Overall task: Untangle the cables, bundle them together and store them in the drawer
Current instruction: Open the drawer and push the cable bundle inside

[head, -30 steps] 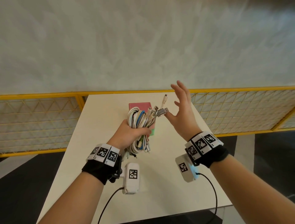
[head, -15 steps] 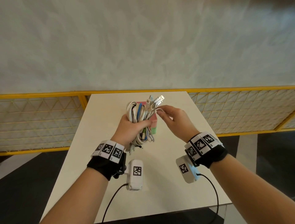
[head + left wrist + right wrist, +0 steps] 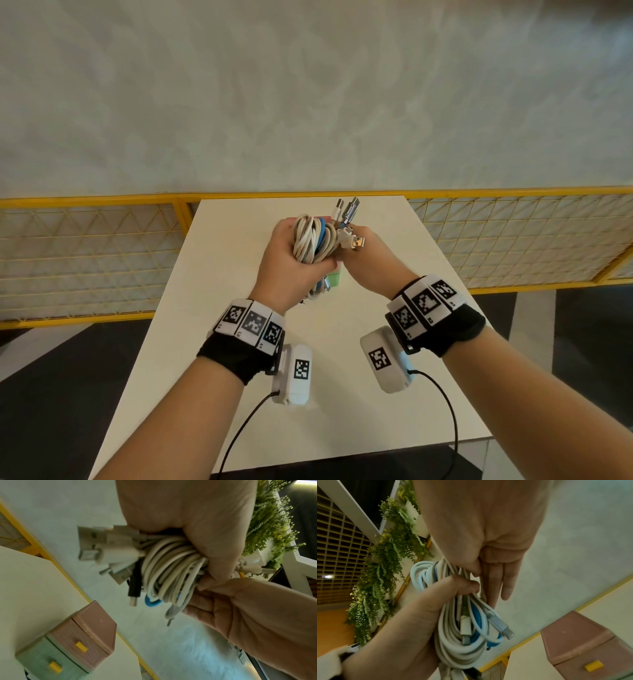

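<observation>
A coiled bundle of white and blue cables point(image 3: 313, 240) is held above the table, with USB plugs point(image 3: 351, 209) sticking out of its far end. My left hand point(image 3: 287, 262) grips the bundle around its middle. My right hand point(image 3: 368, 263) is against the bundle's right side. In the right wrist view its thumb point(image 3: 471, 566) pinches cable strands against straight fingers point(image 3: 498, 582). The bundle point(image 3: 462, 628) hangs below the left hand point(image 3: 426, 609). A small drawer box point(image 3: 77, 638), pink over green with yellow handles, stands shut on the table; the hands mostly hide the box point(image 3: 334, 279).
The cream table point(image 3: 239, 342) stands against a yellow-framed mesh railing point(image 3: 102, 260) on both sides. Beyond it is a pale wall. Hanging green plants point(image 3: 385, 568) show in the wrist views. Wrist camera cords trail over the table's near edge.
My right hand, open and raised a second ago, came in and took hold of the bundle's right side. Both hands carried the bundle a little farther away, over the drawer box.
</observation>
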{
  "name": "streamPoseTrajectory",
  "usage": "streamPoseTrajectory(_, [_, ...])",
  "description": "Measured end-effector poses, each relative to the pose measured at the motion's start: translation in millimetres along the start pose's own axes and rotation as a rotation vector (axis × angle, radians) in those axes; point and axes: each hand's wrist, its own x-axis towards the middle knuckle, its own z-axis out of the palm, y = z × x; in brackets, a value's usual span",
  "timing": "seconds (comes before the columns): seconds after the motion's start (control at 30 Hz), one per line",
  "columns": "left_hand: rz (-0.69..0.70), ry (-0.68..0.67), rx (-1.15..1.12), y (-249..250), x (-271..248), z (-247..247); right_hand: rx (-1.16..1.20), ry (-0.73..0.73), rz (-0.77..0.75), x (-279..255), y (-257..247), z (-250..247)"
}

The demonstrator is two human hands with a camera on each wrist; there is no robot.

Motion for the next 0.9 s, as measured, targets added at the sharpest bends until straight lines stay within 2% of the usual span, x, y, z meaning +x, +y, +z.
streamPoseTrajectory(0.1, [-0.012,-0.026,0.039,-4,4,-4,-0.076,-0.058,-0.138,1,-9,4])
streamPoseTrajectory(0.17, [-0.067,-0.049,0.082,-6,4,-6,-0.125,-0.103,-0.144,2,-12,8])
streamPoseTrajectory(0.27, [-0.107,-0.066,0.097,-11,6,-7,-0.003,-0.113,-0.010,1,-13,9])
streamPoseTrajectory(0.4, [-0.120,-0.156,0.065,-17,13,-13,0.280,-0.267,0.134,-2,-19,7])
streamPoseTrajectory(0.5, [-0.112,-0.130,0.097,-30,20,-14,0.335,-0.294,0.207,2,-11,10])
streamPoseTrajectory(0.6, [-0.151,-0.119,0.079,-47,26,-7,0.242,-0.310,0.203,14,-2,13])
streamPoseTrajectory(0.7, [-0.217,0.002,0.071,-66,37,-4,-0.075,-0.376,0.178,30,25,14])
streamPoseTrajectory(0.77, [-0.287,0.098,0.084,-80,50,-7,-0.165,-0.350,0.214,41,52,13])
streamPoseTrajectory(0.83, [-0.339,0.153,0.155,-93,65,-10,-0.060,-0.256,0.329,50,79,12])
streamPoseTrajectory(0.9, [-0.355,0.139,0.271,-102,80,-8,0.074,-0.165,0.442,60,104,18])
